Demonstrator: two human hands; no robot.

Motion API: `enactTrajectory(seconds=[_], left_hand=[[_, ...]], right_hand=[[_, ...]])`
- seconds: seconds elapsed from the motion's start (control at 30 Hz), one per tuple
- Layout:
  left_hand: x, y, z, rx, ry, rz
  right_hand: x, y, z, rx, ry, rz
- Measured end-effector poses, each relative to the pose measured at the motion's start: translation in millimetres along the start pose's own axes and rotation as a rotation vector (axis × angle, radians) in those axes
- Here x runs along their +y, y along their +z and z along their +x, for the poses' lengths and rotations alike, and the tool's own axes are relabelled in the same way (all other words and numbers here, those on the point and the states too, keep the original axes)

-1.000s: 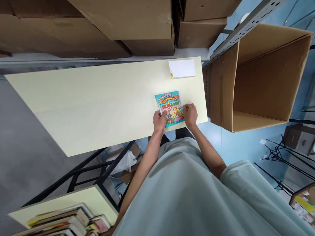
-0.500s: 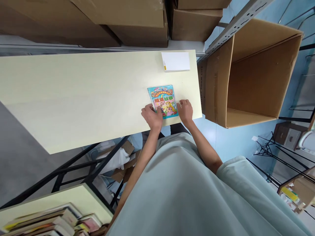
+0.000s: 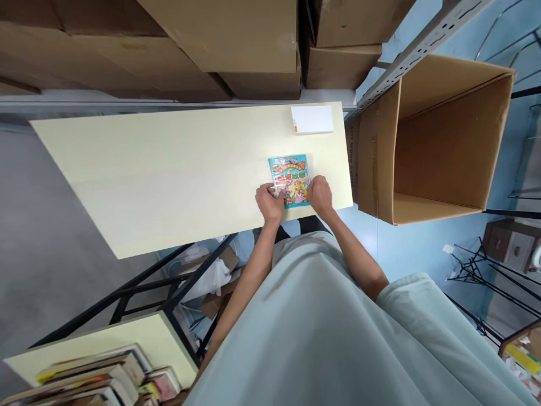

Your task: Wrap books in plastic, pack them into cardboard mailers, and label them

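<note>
A colourful children's storybook [image 3: 291,169] with a blue border and a cartoon princess on its cover lies near the front edge of the pale table. My left hand [image 3: 270,203] holds the book's lower left edge, thumb over the cover and fingers at the side. On the opposite edge, my right hand [image 3: 320,195] is closed with its fingers curled at the book's lower right side. Those right fingertips are partly hidden.
A white box-like item [image 3: 313,119] lies at the table's back right. Right of the table [image 3: 169,175] stands a large open cardboard box [image 3: 376,158]. Closed cartons [image 3: 253,45] line the shelf behind. Several books [image 3: 105,378] stand on a lower surface at left.
My right hand has closed its fingers against the book's right edge. My left hand stays on the left edge. The whole view has shifted slightly with the head.
</note>
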State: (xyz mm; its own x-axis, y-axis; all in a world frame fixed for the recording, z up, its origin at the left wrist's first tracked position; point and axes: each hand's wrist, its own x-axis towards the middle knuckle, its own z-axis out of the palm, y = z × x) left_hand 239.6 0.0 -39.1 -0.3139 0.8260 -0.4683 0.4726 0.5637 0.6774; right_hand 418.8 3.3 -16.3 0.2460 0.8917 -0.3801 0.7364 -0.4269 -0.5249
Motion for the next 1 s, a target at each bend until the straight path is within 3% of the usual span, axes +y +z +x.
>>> enactTrajectory(seconds=[0.13,0.4,0.5,0.6,0.67,0.83,0.93,1.0], left_hand=[[7.1,0.8,-9.2,0.003,0.044,0.0],[8.9,-11.1,-21.6,-0.172,0.186,-0.092],[16.0,-27.4,-24.5,-0.287,0.13,-0.275],[27.8,-52.3,-26.9,-0.4,-0.02,-0.507],[33.9,-70.6,-27.3,-0.42,-0.074,-0.545],[29.3,-102.0,-18.1,-0.24,-0.031,-0.274],[14.1,-107.0,-6.8,-0.087,-0.042,-0.212],[1.5,-108.1,1.4,-0.003,-0.051,-0.203]], right_hand=[[-11.5,-20.5,-9.5,-0.075,0.135,0.091],[-61.9,-37.6,-41.2,0.007,-0.058,0.21],[-78.6,-34.6,-43.4,0.003,-0.054,0.338],[-89.8,-27.1,-46.5,0.002,-0.104,0.463],[-95.9,-18.5,-51.9,-0.045,-0.137,0.531],[-106.6,13.3,-67.2,-0.257,-0.17,0.68],[-103.0,27.7,-64.7,-0.358,-0.192,0.732],[-94.9,31.6,-56.6,-0.35,-0.195,0.698]])
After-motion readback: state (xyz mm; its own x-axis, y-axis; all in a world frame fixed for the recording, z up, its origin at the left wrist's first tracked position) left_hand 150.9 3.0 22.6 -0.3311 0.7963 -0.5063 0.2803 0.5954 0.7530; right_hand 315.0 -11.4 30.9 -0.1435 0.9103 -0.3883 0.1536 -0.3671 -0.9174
